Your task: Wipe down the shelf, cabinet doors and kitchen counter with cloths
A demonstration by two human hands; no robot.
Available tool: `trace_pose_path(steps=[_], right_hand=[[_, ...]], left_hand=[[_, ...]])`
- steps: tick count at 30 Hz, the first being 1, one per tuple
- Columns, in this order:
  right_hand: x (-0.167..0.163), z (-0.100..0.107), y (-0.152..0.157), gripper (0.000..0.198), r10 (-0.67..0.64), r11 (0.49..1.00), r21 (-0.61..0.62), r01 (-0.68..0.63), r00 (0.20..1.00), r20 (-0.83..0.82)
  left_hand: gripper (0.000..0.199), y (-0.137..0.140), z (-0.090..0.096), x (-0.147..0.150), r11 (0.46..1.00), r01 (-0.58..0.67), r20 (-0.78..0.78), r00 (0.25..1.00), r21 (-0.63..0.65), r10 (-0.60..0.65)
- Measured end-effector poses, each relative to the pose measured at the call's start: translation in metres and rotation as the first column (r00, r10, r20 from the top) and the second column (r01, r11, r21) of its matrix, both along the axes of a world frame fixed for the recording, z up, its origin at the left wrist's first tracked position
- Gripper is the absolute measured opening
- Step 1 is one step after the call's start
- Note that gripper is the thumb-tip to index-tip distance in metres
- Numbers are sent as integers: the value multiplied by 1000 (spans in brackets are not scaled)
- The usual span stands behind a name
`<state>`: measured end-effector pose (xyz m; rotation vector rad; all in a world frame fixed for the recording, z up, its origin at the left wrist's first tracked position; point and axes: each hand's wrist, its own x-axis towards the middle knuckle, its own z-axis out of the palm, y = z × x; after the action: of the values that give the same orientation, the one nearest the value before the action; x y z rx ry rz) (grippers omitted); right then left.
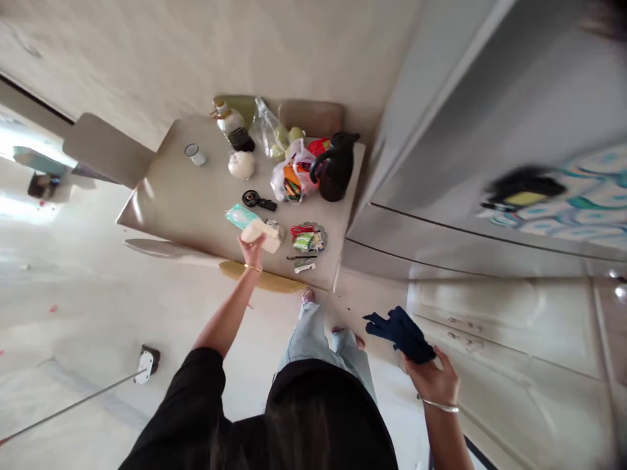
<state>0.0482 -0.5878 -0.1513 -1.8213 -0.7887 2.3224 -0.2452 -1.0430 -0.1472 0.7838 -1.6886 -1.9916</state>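
- A dining table (169, 176) stood beside a grey refrigerator (431, 176), bearing a black jug (340, 173) and a handheld fan (251, 198).
- The left hand (251, 249) gripped an indistinct whitish item (251, 230) above the table, near a turquoise packet (238, 215).
- The right hand (434, 378) clasped a navy cloth (404, 333), clear of the table.

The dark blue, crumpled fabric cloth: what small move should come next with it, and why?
Perhaps bring the cloth toward the beige-grey table: the right hand holds it off to the side, while the left hand grips a pale rounded object there.
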Motion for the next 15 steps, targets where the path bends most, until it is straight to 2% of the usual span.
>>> trace_pose_path(steps=[4,6,8,11,15], right_hand=[[-41,6,-47,18,95,995,-19,-94,993,76],[-57,8,-63,17,103,994,-34,-99,983,154],[-71,6,-73,19,127,992,-32,-123,968,217],[-87,-2,-80,27,202,978,-7,-209,936,288],[-101,-11,-80,36,309,946,17,-324,916,257]], left_hand=[[55,-136,-24,-76,951,-212,50,972,-225,229],[55,-190,-39,-113,909,-262,119,942,-325,314],[56,-232,-55,-150,881,-275,164,919,-385,359],[57,-271,-82,-201,881,-247,189,920,-403,344],[59,-285,-116,-250,919,-184,227,935,-349,274]])
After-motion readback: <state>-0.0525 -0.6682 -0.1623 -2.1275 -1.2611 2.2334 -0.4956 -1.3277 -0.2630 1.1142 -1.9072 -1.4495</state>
